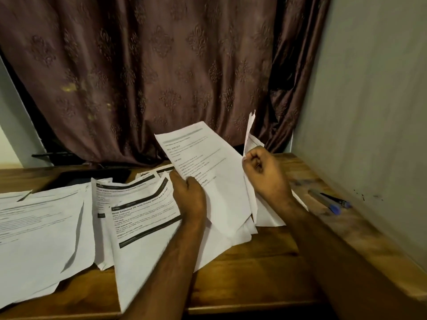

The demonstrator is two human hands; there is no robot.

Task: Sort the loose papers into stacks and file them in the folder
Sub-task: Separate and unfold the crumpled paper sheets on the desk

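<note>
Wooden desk point(265, 262) comes first, with loose papers point(46, 227) spread on its left side, then the left hand point(189, 197) gripping a printed sheet point(208, 162) and the right hand point(265, 174) pinching another sheet point(250, 135) (standing up), and two pens point(330, 200) near the wall.

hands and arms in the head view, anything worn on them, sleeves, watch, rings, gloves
Both are bare. The left hand and right hand have no gloves, and no rings show on the blurred fingers. Both forearms are uncovered down to the frame edge: no sleeves, watch or bracelet at either wrist.
</note>
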